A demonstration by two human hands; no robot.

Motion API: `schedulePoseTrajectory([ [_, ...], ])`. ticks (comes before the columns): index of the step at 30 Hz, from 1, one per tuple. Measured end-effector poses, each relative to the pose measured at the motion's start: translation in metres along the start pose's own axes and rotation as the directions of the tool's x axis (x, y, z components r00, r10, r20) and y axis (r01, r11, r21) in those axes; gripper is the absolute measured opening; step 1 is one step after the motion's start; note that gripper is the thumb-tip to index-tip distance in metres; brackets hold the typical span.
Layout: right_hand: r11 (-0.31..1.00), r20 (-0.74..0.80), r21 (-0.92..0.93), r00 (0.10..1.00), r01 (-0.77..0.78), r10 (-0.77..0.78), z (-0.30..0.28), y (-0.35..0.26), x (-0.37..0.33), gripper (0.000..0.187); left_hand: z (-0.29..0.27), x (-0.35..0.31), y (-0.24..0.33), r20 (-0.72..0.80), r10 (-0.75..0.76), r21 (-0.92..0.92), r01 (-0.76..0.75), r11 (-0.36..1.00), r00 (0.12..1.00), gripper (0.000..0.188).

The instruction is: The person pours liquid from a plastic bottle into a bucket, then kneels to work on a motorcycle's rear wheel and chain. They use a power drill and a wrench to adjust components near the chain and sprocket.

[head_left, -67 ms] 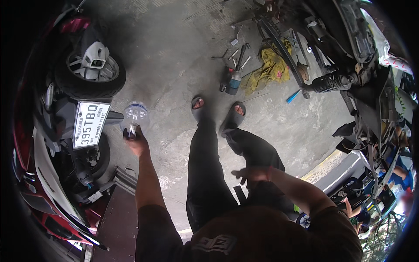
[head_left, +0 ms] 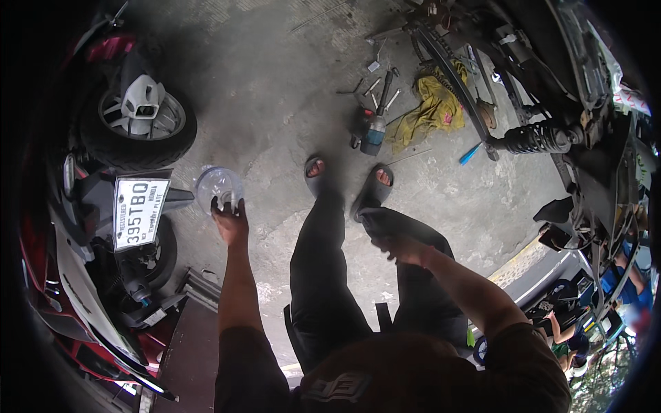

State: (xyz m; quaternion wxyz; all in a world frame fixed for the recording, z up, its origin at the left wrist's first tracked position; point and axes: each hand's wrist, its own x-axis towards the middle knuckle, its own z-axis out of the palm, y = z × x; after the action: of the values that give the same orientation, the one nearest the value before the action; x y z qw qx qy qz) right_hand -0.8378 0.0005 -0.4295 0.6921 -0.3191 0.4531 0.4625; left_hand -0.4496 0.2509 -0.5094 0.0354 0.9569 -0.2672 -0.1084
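Note:
My left hand [head_left: 230, 221] grips a clear plastic bottle [head_left: 219, 183], rounded and see-through, with fingers closed around its narrow end. The bottle is off the floor, close beside the number plate [head_left: 140, 213] of a parked motorcycle. What it contains, if anything, I cannot make out. My right hand [head_left: 402, 249] hangs over my right thigh, its fingers loosely bent and apart, with nothing visible in it. Both my feet [head_left: 375, 186], in dark slides, stand on the concrete between the two machines.
At left stand a motorcycle's rear wheel [head_left: 148, 131] and red bodywork. Ahead lie a cordless power tool [head_left: 372, 134], several hand tools, a yellow cloth [head_left: 430, 107] and a blue-handled tool [head_left: 470, 153]. A partly stripped motorcycle with a coil shock absorber [head_left: 540, 138] fills the right. Other people appear at lower right.
My left hand and the bottle have shifted slightly to the right. My right hand has risen a little away from my body.

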Motion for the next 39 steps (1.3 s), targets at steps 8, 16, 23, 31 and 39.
schedulePoseTrajectory([
  [8, 0.658, -0.587, -0.734, 0.334, 0.165, -0.738, -0.165, -0.129, 0.176, 0.056, 0.152, 0.092, 0.089, 0.478, 0.427, -0.093, -0.439, 0.894, 0.768, 0.073],
  [16, 0.591, -0.737, 0.074, 0.443, 0.803, -0.510, -0.233, -0.183, 0.203, 0.041, 0.293, 0.044, 0.282, 0.370, 0.736, -0.651, -0.407, 0.640, 0.566, 0.080],
  [23, 0.393, -0.577, 0.405, 0.564, 0.826, -0.590, -0.273, -0.225, 0.197, 0.026, 0.334, 0.030, 0.335, 0.162, 0.550, -0.896, -0.111, 0.429, 0.819, 0.049],
  [31, -0.118, -0.463, 0.694, 0.315, 0.710, -0.828, -0.257, -0.275, 0.117, 0.030, 0.168, 0.091, 0.314, 0.343, 0.518, -0.937, 0.323, 0.132, 0.784, 0.038],
  [39, -0.138, -0.534, 0.512, 0.188, 0.848, -0.824, -0.237, -0.290, 0.114, 0.038, 0.141, 0.110, 0.336, 0.465, 0.425, -0.790, 0.581, -0.198, 0.777, 0.037],
])
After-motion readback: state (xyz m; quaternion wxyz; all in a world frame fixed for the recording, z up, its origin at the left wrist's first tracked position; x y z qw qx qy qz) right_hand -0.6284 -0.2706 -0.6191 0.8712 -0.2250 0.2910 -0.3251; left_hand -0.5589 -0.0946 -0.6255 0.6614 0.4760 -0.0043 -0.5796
